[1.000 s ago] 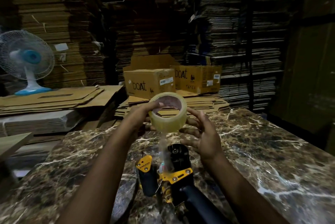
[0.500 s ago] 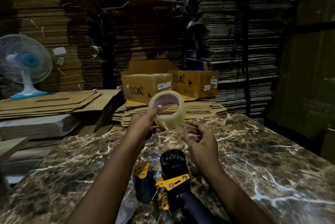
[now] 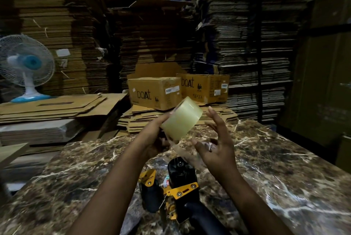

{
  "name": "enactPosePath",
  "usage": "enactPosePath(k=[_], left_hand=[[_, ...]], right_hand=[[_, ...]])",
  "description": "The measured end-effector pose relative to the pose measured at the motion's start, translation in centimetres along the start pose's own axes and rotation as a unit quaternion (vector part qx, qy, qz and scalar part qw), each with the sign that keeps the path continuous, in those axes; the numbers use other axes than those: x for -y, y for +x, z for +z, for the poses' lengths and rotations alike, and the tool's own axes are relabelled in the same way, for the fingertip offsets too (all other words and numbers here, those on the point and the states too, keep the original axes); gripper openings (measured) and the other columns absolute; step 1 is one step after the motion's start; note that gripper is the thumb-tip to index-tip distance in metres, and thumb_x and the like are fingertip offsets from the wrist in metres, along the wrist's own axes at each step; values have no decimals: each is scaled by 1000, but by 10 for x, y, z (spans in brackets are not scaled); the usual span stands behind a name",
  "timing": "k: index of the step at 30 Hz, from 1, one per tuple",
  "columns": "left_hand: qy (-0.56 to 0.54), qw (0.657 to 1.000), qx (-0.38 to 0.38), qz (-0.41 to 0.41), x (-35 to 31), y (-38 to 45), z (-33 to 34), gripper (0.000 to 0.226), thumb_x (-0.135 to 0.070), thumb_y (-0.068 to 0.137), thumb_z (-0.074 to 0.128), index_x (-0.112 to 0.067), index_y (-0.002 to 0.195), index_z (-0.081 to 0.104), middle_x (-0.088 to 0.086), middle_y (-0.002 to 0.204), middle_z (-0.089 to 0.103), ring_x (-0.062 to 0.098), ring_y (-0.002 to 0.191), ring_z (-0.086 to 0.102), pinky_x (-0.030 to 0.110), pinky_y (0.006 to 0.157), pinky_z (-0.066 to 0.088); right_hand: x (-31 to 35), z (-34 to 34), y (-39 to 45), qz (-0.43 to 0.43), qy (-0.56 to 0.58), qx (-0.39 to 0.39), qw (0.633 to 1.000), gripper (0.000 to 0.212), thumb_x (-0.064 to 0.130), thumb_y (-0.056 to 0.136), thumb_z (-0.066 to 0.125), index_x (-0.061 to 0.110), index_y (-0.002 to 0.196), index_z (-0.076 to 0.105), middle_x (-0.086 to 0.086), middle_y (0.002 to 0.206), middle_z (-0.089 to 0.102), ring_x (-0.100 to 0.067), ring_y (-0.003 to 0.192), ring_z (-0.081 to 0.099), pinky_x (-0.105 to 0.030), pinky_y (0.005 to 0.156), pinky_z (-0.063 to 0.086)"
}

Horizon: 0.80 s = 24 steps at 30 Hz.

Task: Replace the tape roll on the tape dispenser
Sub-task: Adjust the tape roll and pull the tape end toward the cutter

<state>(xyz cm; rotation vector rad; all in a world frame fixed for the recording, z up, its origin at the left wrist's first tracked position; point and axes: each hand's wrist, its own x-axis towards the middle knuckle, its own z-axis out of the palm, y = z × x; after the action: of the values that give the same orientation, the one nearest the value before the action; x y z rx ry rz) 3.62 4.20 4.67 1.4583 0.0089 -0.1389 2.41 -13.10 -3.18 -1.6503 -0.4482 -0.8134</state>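
Head view: left hand (image 3: 152,139) held the clear tape roll (image 3: 181,118) tilted, raised over the marble table (image 3: 284,168). Right hand (image 3: 216,151) spread wide beside it, holding nothing. Tape dispenser (image 3: 178,191) lay directly below, nearer, spindle bare.

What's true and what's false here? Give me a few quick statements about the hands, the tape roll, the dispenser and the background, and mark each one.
1. The left hand holds the tape roll above the table. True.
2. The tape roll is already mounted on the tape dispenser. False: the dispenser lies on the table, its hub bare.
3. The right hand grips the dispenser's handle. False: it is open beside the roll.
4. A fan stands on flattened cardboard at the left. True.
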Motion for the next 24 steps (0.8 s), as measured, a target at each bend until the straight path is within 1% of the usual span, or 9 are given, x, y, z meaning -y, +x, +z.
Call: enactPosePath(k=[2, 5, 7, 10, 13, 15, 17, 21, 24], left_hand=[[-21, 999, 35, -17, 1, -2, 1, 40, -33, 100, 40, 1, 97, 60, 18, 77, 65, 18, 47, 54, 20, 45, 40], [12, 996, 75, -51, -1, -1, 3, 61, -34, 104, 25, 4, 78, 64, 11, 56, 64, 12, 33, 54, 13, 33, 39], [33, 989, 123, -78, -5, -2, 7, 64, -36, 102, 25, 5, 71, 63, 8, 46, 62, 12, 31, 54, 12, 33, 39], [29, 980, 165, -104, -5, -8, 12, 47, -38, 81, 51, 6, 71, 62, 11, 48, 62, 16, 34, 56, 14, 34, 42], [13, 987, 138, -83, 9, -2, 9, 45, -42, 86, 49, -1, 79, 67, 11, 62, 68, 19, 54, 62, 22, 44, 47], [53, 991, 103, -74, 13, 3, 7, 32, -32, 90, 51, -5, 83, 65, 7, 63, 69, 17, 59, 63, 24, 51, 50], [73, 993, 85, -48, 14, 4, 7, 28, -20, 100, 41, -6, 83, 59, 6, 63, 65, 16, 56, 63, 26, 53, 53], [41, 992, 103, -63, 15, -1, 5, 54, -38, 100, 41, -5, 67, 69, 6, 60, 67, 17, 47, 64, 22, 42, 52], [62, 997, 38, -34, 13, 3, 0, 51, -43, 98, 47, -3, 74, 67, 7, 63, 64, 18, 50, 60, 24, 47, 49]], right_hand=[[4, -2, -2, -47, -7, 39, 998, 99, 32, 74, 84, 48, 152, 25, 17, 158, 32, -14, 142, 39, -48, 103, 49], [9, 0, -5, -92, -65, 75, 991, 114, 52, 68, 82, 49, 155, 8, 8, 163, 26, -11, 146, 33, -52, 105, 46], [11, 3, -6, -77, -85, 69, 991, 120, 56, 66, 82, 53, 154, 0, 5, 162, 25, -3, 143, 33, -38, 104, 48], [13, 6, -7, -64, -88, 53, 993, 123, 61, 65, 80, 47, 156, -2, 12, 158, 22, 15, 137, 27, -13, 98, 42], [10, 8, -8, -51, -40, 32, 997, 124, 62, 63, 82, 41, 158, 5, 14, 154, 24, -2, 142, 35, -38, 99, 54], [10, 10, -9, -39, -23, 15, 999, 122, 61, 63, 82, 41, 158, 10, 13, 150, 29, -10, 140, 41, -44, 95, 57], [11, 12, -9, -23, 4, -6, 1000, 119, 55, 61, 84, 41, 157, 16, 12, 147, 34, -11, 137, 44, -41, 92, 60], [5, 11, -8, 14, 41, -50, 998, 114, 54, 60, 83, 41, 156, 23, 13, 146, 37, -9, 135, 47, -36, 88, 62], [1, 7, -7, 27, -14, -66, 997, 108, 59, 62, 76, 39, 156, 28, 5, 135, 41, -8, 123, 51, -25, 87, 59]])
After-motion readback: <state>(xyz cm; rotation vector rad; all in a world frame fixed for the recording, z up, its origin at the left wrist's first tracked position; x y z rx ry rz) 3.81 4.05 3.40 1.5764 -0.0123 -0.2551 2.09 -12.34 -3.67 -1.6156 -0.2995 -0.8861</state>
